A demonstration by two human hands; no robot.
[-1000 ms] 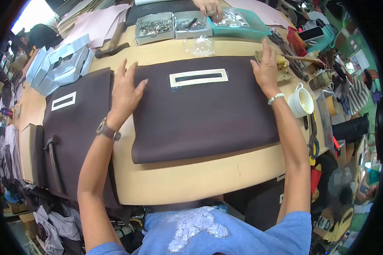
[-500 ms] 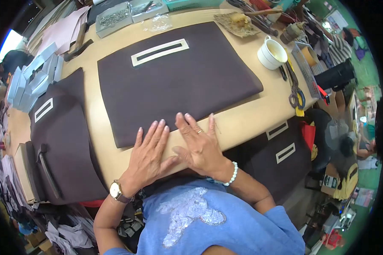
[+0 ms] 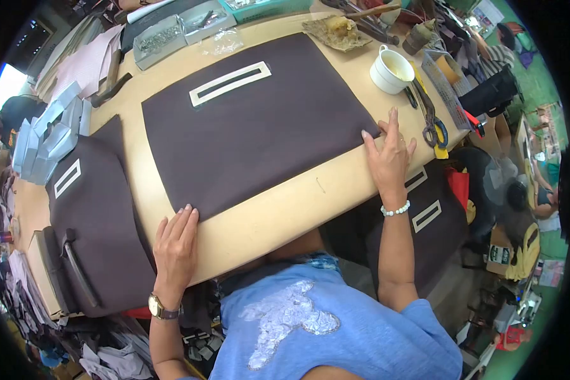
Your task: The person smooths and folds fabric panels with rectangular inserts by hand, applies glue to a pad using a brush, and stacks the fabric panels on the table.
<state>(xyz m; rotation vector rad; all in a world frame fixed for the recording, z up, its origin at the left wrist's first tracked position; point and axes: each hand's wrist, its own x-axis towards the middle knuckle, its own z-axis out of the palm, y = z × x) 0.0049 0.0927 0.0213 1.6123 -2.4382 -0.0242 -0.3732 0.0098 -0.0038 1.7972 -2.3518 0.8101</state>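
Note:
A dark brown, leather-like panel [image 3: 253, 136] lies flat on the table, with a cream-framed slot [image 3: 231, 83] near its far edge. My left hand [image 3: 176, 247] rests at the panel's near left corner, fingers stretched out and their tips touching the edge. At the near right corner is my right hand [image 3: 389, 161], thumb and fingers apart around the corner. Whether it lightly grips the material there is hard to see. A short loose thread [image 3: 320, 185] lies on the tabletop between the hands.
Left of the panel, another dark piece [image 3: 98, 215] bears a hammer-like tool [image 3: 79, 269]. At right are a white cup [image 3: 392, 71], scissors [image 3: 434, 130] and a wire basket [image 3: 446, 92]. Trays of small metal parts [image 3: 158, 39] line the back. More dark panels [image 3: 402, 247] hang below the table's right side.
My hands have moved apart from the middle of the near edge, the left to the left corner and the right to the right corner. The panel's near right edge now lies flatter.

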